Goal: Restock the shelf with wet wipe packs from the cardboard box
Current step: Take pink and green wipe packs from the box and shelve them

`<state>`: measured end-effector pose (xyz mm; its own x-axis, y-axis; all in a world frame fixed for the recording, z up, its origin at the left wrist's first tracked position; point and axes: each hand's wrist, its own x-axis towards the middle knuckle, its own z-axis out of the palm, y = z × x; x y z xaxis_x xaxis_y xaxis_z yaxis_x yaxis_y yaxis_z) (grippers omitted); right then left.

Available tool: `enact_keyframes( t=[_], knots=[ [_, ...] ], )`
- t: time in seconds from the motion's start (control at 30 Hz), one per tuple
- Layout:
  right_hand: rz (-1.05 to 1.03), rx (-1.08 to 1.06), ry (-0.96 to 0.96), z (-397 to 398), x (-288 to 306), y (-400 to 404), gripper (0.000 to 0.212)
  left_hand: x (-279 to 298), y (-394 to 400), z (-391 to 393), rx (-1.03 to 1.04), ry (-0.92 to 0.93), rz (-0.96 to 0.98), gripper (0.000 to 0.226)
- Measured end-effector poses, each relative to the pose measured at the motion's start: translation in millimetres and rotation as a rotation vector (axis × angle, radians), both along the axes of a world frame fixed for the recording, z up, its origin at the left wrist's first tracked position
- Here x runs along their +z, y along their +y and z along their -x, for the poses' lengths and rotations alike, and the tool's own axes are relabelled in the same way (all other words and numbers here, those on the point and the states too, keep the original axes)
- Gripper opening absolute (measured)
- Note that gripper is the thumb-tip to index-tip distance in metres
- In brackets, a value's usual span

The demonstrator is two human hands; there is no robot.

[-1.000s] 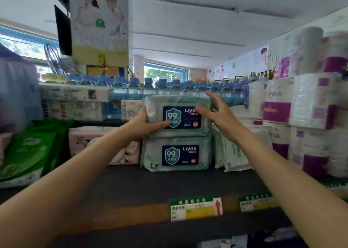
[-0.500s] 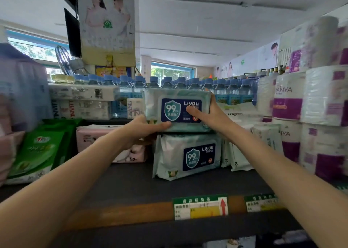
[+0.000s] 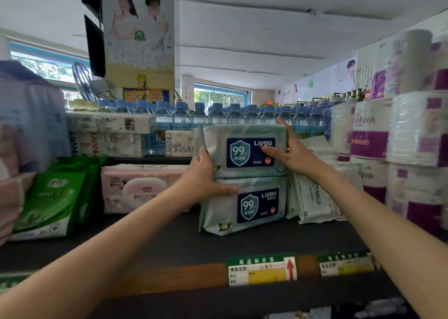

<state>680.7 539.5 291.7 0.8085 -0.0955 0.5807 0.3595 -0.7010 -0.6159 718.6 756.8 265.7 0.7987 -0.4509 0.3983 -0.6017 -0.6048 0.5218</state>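
Upper Liyou wet wipe pack [image 3: 244,149] sits stacked on lower Liyou wet wipe pack [image 3: 244,204], mid-shelf [image 3: 169,241]. Left hand [image 3: 201,178] grips upper pack's left edge, thumb across lower pack. Right hand [image 3: 291,151] clasps right edge, thumb on label.

The left hand [image 3: 202,178] is covering the left ends of both stacked pale-green wet wipe packs [image 3: 244,149], while the purple-and-white toilet roll packs [image 3: 412,129] are blurring and running off the right edge.
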Motion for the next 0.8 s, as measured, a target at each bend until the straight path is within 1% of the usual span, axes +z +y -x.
enact_keyframes(
  t=[0.1,0.13,0.17,0.23,0.3,0.37,0.4,0.43,0.53,0.6,0.67,0.7,0.73,0.77,0.8],
  knots=[
    [0.018,-0.015,0.023,0.2,0.7,11.8,0.098,5.2,12.9,-15.3,0.025,0.0,0.028,0.083],
    [0.041,-0.032,0.021,-1.2,0.3,14.6,0.097,6.1,18.5,-21.9,0.016,0.016,0.057,0.08],
    [0.063,-0.052,0.016,-3.0,0.1,16.0,0.097,6.2,22.6,-27.3,-0.015,0.077,0.111,0.08],
    [0.086,-0.083,0.009,-4.3,0.7,17.3,0.095,5.1,25.5,-31.6,-0.127,0.244,0.229,0.079],
    [0.086,-0.096,0.009,-4.1,1.0,17.1,0.092,6.4,22.3,-34.2,-0.23,0.382,0.294,0.083],
    [0.073,-0.091,0.012,-4.1,0.6,16.3,0.091,6.6,17.4,-35.3,-0.27,0.445,0.313,0.1],
    [0.068,-0.085,0.013,-3.8,0.9,16.5,0.091,6.1,15.5,-35.6,-0.261,0.458,0.313,0.104],
    [0.064,-0.079,0.017,-3.1,1.0,17.0,0.092,5.4,14.8,-34.9,-0.246,0.458,0.308,0.101],
    [0.051,-0.051,0.052,-1.9,3.7,17.8,0.1,3.5,17.1,-38.2,-0.178,0.43,0.297,0.083],
    [0.056,-0.044,0.059,-2.5,4.3,17.7,0.095,3.2,20.8,-41.0,-0.134,0.426,0.294,0.071],
    [0.057,-0.036,0.046,-5.5,3.5,16.0,0.089,4.2,22.6,-40.6,-0.135,0.414,0.289,0.044],
    [0.054,-0.036,0.043,-7.3,3.0,14.8,0.088,4.3,22.7,-40.3,-0.125,0.419,0.29,0.036],
    [0.05,-0.038,0.04,-8.7,2.5,14.2,0.087,4.5,22.1,-40.7,-0.12,0.415,0.279,0.04],
    [0.043,-0.037,0.036,-9.8,1.8,13.7,0.087,5.3,21.7,-40.2,-0.103,0.405,0.246,0.055],
    [0.034,-0.038,0.031,-10.0,1.2,13.2,0.087,6.2,20.2,-40.3,-0.087,0.381,0.205,0.075]
  ],
)
